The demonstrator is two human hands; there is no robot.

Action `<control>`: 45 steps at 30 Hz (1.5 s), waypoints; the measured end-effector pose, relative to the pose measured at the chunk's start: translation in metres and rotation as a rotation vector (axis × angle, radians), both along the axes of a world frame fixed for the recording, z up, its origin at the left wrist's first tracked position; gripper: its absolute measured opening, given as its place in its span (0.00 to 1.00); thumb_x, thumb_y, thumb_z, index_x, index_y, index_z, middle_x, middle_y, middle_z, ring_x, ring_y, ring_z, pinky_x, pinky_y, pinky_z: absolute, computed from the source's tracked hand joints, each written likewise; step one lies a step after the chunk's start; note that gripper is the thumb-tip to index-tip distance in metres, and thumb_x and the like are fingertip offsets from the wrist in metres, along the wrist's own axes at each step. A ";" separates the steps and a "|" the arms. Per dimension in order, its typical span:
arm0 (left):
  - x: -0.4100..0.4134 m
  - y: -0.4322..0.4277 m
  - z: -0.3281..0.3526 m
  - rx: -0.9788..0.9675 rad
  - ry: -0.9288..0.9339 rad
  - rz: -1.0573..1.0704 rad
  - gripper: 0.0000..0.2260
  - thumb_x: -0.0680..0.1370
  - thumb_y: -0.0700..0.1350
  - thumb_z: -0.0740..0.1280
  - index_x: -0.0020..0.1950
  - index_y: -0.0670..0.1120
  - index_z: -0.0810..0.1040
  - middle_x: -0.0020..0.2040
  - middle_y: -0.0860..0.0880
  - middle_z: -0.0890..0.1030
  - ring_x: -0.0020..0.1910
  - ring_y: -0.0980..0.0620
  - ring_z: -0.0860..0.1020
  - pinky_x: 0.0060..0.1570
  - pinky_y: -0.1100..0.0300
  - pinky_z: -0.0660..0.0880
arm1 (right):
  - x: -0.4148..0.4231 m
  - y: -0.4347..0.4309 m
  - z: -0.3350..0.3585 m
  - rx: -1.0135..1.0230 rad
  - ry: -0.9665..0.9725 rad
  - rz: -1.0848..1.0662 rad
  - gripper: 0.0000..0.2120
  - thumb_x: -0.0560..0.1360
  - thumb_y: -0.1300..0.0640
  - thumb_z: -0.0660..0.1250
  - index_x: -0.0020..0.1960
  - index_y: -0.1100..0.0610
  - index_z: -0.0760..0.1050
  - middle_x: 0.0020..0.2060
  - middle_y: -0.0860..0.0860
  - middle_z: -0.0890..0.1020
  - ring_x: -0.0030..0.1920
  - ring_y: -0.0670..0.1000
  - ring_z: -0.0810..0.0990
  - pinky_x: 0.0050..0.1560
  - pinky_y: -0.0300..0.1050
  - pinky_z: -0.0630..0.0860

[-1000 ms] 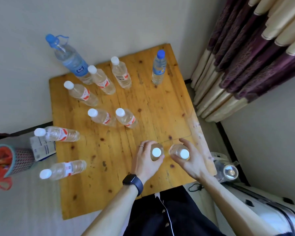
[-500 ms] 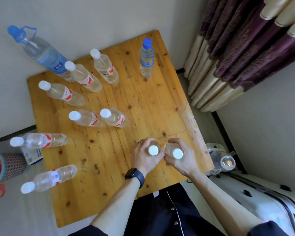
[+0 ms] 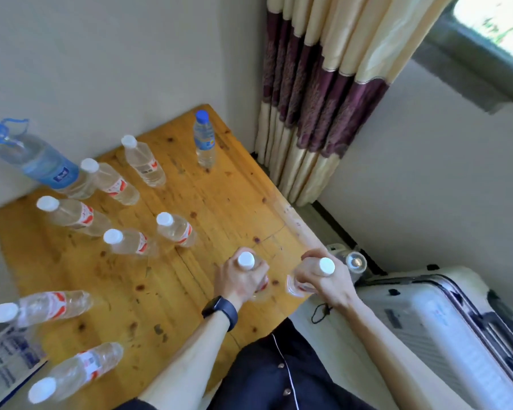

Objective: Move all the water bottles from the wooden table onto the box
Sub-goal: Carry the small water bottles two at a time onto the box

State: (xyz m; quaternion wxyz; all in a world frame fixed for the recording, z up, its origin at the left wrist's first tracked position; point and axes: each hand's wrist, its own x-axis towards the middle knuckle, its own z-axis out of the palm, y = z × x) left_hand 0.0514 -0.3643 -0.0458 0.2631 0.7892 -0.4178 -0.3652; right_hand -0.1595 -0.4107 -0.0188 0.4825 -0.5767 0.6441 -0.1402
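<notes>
Clear bottle point(image 3: 246, 261) gripped upright by left hand point(image 3: 243, 284), right hand point(image 3: 328, 284) gripping second bottle point(image 3: 327, 266), both pointing up

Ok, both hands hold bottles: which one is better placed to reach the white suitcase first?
Right. The right hand and its bottle are at the table edge beside the suitcase; the left hand is over the table, farther off.

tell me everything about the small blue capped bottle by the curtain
The small blue-capped bottle is clear plastic with a blue screw cap and a pale blue label with a yellow patch. It holds clear water and stands upright, alone, near the far corner of the wooden table. Nothing but the table touches it.
</notes>
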 end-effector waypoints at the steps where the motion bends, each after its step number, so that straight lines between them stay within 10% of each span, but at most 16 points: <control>1: -0.004 0.004 0.004 -0.033 0.015 -0.039 0.13 0.67 0.60 0.67 0.45 0.54 0.78 0.35 0.56 0.80 0.37 0.50 0.77 0.35 0.62 0.67 | -0.010 0.016 0.011 -0.018 -0.011 -0.056 0.18 0.60 0.47 0.74 0.50 0.42 0.79 0.48 0.39 0.82 0.52 0.42 0.78 0.49 0.39 0.75; 18: -0.237 0.056 0.134 -0.495 0.073 -1.041 0.20 0.64 0.66 0.61 0.44 0.55 0.80 0.36 0.50 0.84 0.39 0.46 0.82 0.41 0.55 0.77 | -0.159 0.289 0.141 -0.470 -0.019 -1.017 0.16 0.59 0.47 0.76 0.47 0.46 0.82 0.46 0.44 0.85 0.49 0.48 0.83 0.54 0.53 0.78; 35: -0.508 0.448 0.263 -0.503 0.410 -1.845 0.08 0.66 0.57 0.69 0.41 0.54 0.81 0.37 0.57 0.84 0.39 0.58 0.81 0.42 0.55 0.79 | -0.258 0.749 0.227 -0.635 0.273 -1.826 0.15 0.58 0.49 0.73 0.43 0.55 0.82 0.35 0.53 0.84 0.33 0.45 0.78 0.33 0.29 0.70; 41: -0.596 0.578 0.276 -0.479 0.430 -2.060 0.20 0.66 0.60 0.66 0.42 0.43 0.80 0.40 0.44 0.83 0.40 0.46 0.78 0.46 0.48 0.79 | -0.290 0.867 0.247 -0.618 0.353 -2.003 0.16 0.58 0.52 0.72 0.42 0.60 0.82 0.36 0.59 0.82 0.28 0.44 0.74 0.29 0.27 0.68; 45: -0.672 0.663 0.294 -0.563 0.383 -2.259 0.19 0.66 0.61 0.64 0.42 0.46 0.80 0.38 0.49 0.84 0.43 0.47 0.82 0.45 0.48 0.79 | -0.332 0.945 0.262 -0.498 0.531 -2.113 0.13 0.57 0.45 0.73 0.40 0.48 0.83 0.33 0.44 0.84 0.34 0.36 0.79 0.35 0.27 0.69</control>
